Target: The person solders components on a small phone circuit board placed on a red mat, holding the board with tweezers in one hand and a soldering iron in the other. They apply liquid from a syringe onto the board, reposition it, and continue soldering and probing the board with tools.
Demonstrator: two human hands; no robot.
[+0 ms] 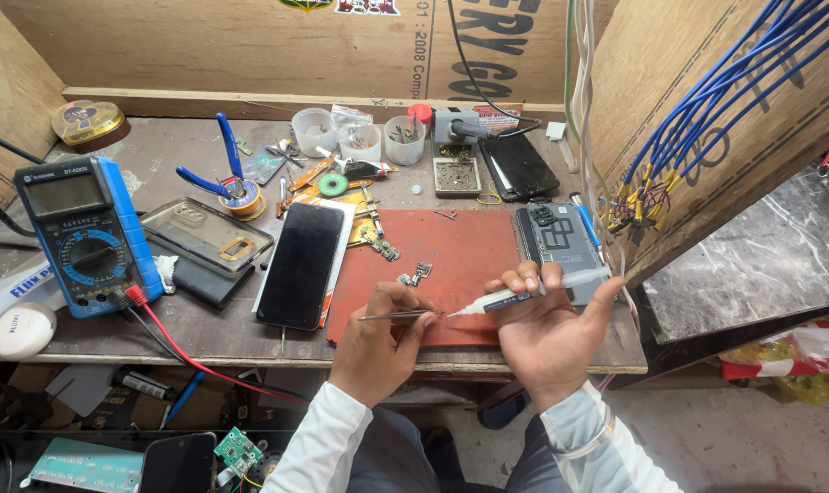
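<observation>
Head view: everything placed against the flat red rubber work mat on the bench.
Left hand: fingers pinching thin metal tweezers over the mat's near edge.
Right hand: fingers gripping a slim white syringe-like applicator, its tip meeting the tweezers' tip.
Small circuit parts: lying mid-mat.
Black smartphone: lying left of the mat.

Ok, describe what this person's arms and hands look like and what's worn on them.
Both arms are in long white sleeves reaching to the wrists. The left hand and right hand are bare, with no gloves. A clear, glassy bangle circles the right wrist over the cuff. No rings or watch are visible.
</observation>
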